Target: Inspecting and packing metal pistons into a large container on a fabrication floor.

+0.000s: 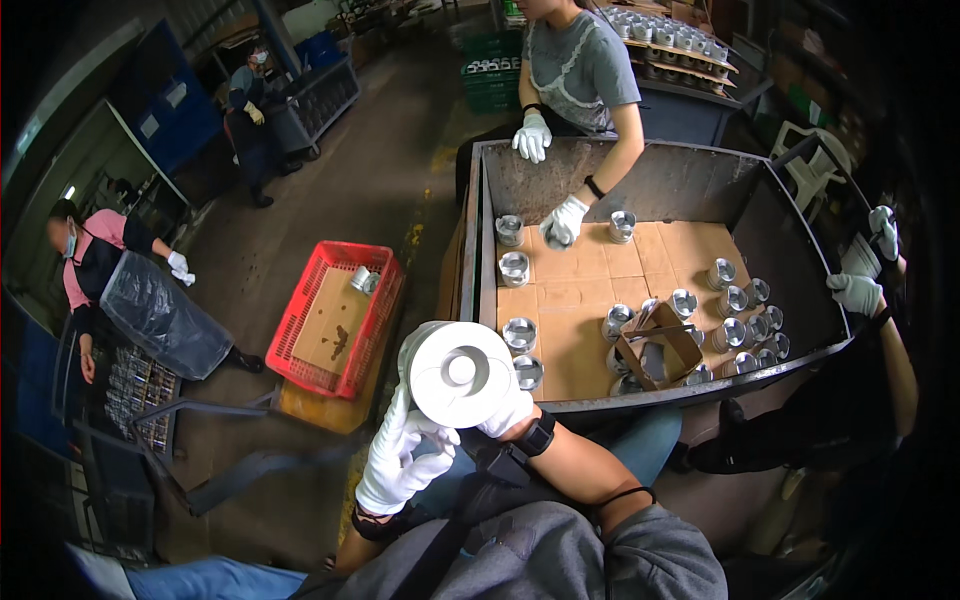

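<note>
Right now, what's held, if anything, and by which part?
A metal piston, held by its outer side: left hand at the lower left, right hand, partly hidden, at the lower right.

Dim workshop, dark floor, worn yellow line off the metal bin's left edge, white plastic chair near its far right corner, blue panel well left.

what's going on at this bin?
The wearer's gloved left hand and right hand hold up a silvery metal cylinder. Beside them, a cardboard-lined metal bin contains similar cylinders, and a co-worker's gloved hand reaches into it. To the left, a red crate holds at least one more.
</note>
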`<state>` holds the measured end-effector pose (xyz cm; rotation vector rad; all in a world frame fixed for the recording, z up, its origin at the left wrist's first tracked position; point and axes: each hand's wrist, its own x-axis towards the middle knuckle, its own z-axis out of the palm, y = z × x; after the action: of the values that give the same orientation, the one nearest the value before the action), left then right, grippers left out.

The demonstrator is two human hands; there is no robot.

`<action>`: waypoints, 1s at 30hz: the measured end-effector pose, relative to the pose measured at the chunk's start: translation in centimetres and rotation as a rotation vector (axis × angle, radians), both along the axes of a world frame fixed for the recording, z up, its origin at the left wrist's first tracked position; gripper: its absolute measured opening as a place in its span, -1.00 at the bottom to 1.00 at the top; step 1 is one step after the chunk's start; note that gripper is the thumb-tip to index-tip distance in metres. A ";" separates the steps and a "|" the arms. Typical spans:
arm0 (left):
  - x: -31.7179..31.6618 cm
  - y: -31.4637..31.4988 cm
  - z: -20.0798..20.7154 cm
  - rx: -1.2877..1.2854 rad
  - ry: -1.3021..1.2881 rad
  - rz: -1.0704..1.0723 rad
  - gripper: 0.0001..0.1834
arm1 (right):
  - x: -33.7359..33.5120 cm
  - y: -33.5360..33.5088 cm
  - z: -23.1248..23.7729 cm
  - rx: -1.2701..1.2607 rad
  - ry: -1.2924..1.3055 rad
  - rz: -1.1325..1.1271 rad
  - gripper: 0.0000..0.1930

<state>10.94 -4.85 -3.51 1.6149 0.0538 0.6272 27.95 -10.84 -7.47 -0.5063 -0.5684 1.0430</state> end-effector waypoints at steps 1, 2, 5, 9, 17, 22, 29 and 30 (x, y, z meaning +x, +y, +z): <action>-0.4 -0.1 0.0 0.005 -0.007 0.007 0.15 | -0.4 0.2 -0.5 0.039 0.028 -0.005 -0.63; -0.2 -0.1 0.0 0.002 0.004 0.013 0.16 | -0.2 0.1 -0.2 0.036 0.027 -0.001 -0.63; 0.3 -0.1 0.7 -0.249 -0.050 -0.053 0.12 | 0.2 0.0 1.1 -0.045 0.038 -0.039 -0.64; 0.9 -0.2 1.6 -0.456 -0.119 -0.027 0.20 | 1.1 0.3 1.5 0.012 0.133 -0.033 -0.67; 0.8 1.1 0.1 -0.733 0.061 -0.130 -0.22 | 0.6 0.2 2.2 -0.015 0.044 -0.008 -0.50; 0.7 1.7 -2.8 -1.115 -0.078 -0.360 -0.15 | 0.6 -0.4 3.5 -0.081 -0.454 -0.046 -0.57; 0.9 2.6 -2.8 -1.025 -0.281 -0.327 -0.07 | 2.0 0.3 7.4 0.080 -1.032 -0.353 -0.62; 1.2 2.3 -1.4 -1.079 -0.317 -0.324 -0.07 | 2.3 0.4 8.0 0.144 -1.118 -0.381 -0.63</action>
<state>12.14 -2.56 -4.92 0.4575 -0.0924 0.4585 30.26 -10.46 0.56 -1.0203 -1.4467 0.2679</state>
